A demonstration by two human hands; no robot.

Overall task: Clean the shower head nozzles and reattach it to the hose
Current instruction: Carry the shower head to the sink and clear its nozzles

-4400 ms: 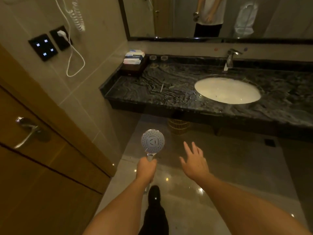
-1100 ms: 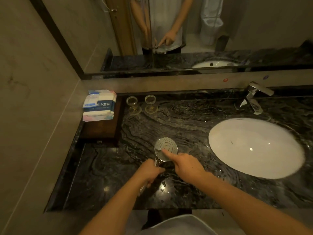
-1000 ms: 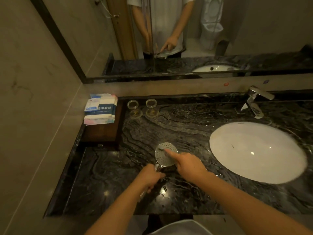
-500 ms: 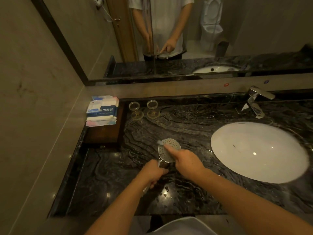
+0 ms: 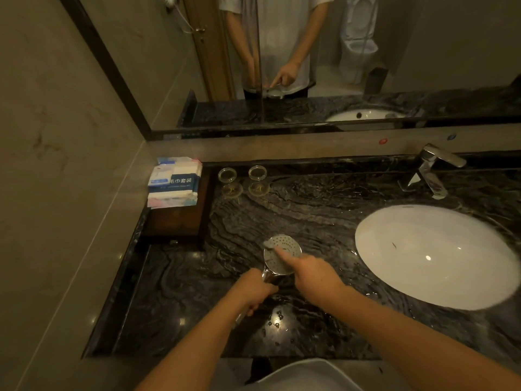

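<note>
The round chrome shower head (image 5: pixel 284 256) hangs just above the black marble counter (image 5: pixel 296 210) with its nozzle face turned up. No hose is on it. My left hand (image 5: pixel 255 289) is closed around its handle from below. My right hand (image 5: pixel 310 273) is curled beside it, with the index finger stretched onto the nozzle face. A small grey tip (image 5: pixel 267 244) sticks out past the fingertip at the head's upper-left rim; it looks like a thin brush held under the finger.
A white oval sink (image 5: pixel 434 258) with a chrome tap (image 5: pixel 431 173) lies to the right. At the back left, towel packs (image 5: pixel 174 180) lie on a dark wooden tray (image 5: pixel 174 221), beside two glass cups (image 5: pixel 242 179). A mirror runs along the wall above.
I have walked from the doorway to the counter with the shower head. Over the last second my right index finger has slid up and left across the nozzle face.
</note>
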